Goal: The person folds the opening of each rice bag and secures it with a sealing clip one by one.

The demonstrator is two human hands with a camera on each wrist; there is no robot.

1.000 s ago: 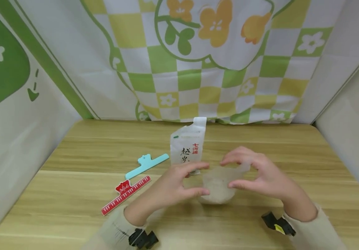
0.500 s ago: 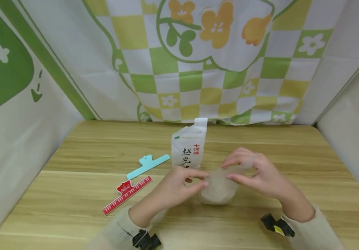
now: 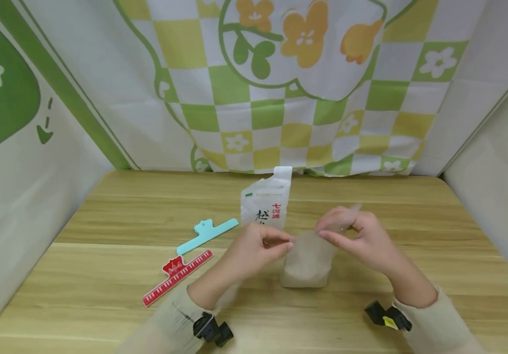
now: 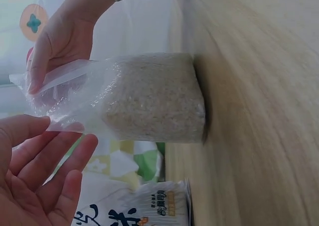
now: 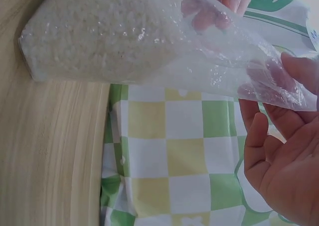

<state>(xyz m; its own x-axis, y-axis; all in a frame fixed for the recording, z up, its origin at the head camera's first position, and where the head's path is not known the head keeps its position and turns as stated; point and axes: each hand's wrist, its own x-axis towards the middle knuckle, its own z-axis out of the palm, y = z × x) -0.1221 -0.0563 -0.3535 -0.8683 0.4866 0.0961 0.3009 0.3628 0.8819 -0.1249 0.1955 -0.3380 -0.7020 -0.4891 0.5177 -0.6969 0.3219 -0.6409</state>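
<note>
Thumb and fingers of the left hand (image 3: 254,250) pinch one side of the clear bag (image 3: 311,250) near its top in the head view, while the right hand (image 3: 364,241) pinches the other, a strip of film rising past its fingers. Below and between them, the bag stands on the table (image 3: 466,275), its rice (image 3: 305,276) settled low; holding the sides apart likely keeps the loose top raised and spread. A white packet (image 3: 264,199) stands just behind the left hand; a blue clip (image 3: 208,237) and a red clip (image 3: 177,278) lie to that hand's left, perhaps kept there within reach.

From the left wrist, the left thumb meets the bag's edge well above the rice, the other fingers spread loosely.

From the right wrist, the right thumb and fingers have the film between them, near its end; the rice rests on the table, apart from this grip.
</note>
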